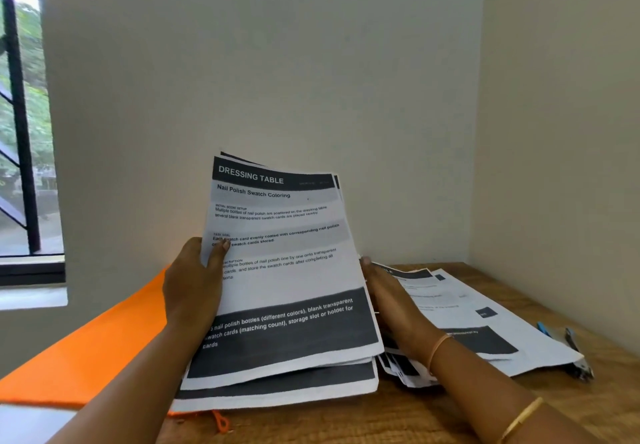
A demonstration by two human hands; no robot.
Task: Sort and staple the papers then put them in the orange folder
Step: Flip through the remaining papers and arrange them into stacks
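A stack of printed papers [280, 270] headed "DRESSING TABLE" stands tilted up in front of me. My left hand [194, 284] grips its left edge, thumb across the front page. My right hand [391, 301] is behind the stack's right edge, its fingers mostly hidden by the sheets. The orange folder [97, 350] lies on the left under the stack's lower end, with an orange cord [221, 423] hanging at the front. More printed sheets [478, 325] lie spread on the wooden table [433, 416] to the right. A stapler [576, 350] partly shows at their right edge.
The table sits in a room corner, walls close behind and on the right. A barred window [20, 124] is at the left. A blue object [543, 328] peeks out from the loose sheets beside the stapler.
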